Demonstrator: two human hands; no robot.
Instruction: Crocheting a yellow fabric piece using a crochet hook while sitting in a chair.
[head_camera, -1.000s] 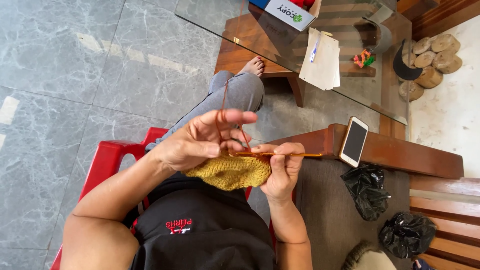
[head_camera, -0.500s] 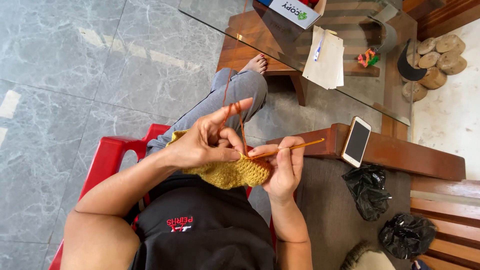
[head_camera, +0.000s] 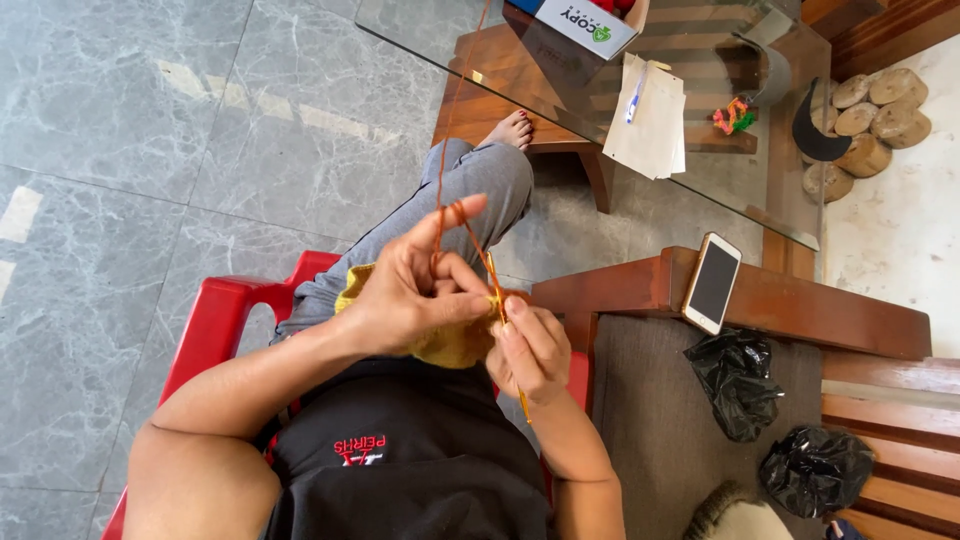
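My left hand (head_camera: 410, 290) pinches a yellow crocheted piece (head_camera: 450, 345) in my lap, its index finger raised. A thin orange-brown yarn strand (head_camera: 441, 150) runs over that finger and up toward the glass table. My right hand (head_camera: 532, 350) is shut on a slim orange crochet hook (head_camera: 522, 400). The hook's tip is at the work between the two hands, and its tail points down toward my body. The hands touch over the piece, and the hook's tip is hidden by my fingers.
I sit on a red plastic chair (head_camera: 215, 320), one grey-trousered leg (head_camera: 470, 185) stretched out. A glass-topped wooden table (head_camera: 560, 95) ahead holds a box (head_camera: 585, 20), papers with a pen (head_camera: 648, 120) and a cap (head_camera: 815, 130). A phone (head_camera: 712, 283) lies on the wooden bench arm; black bags (head_camera: 740, 380) lie at right.
The hook has swung from pointing sideways to the right to pointing down toward my body. My left hand has closed in on the piece, index finger still lifting the yarn.
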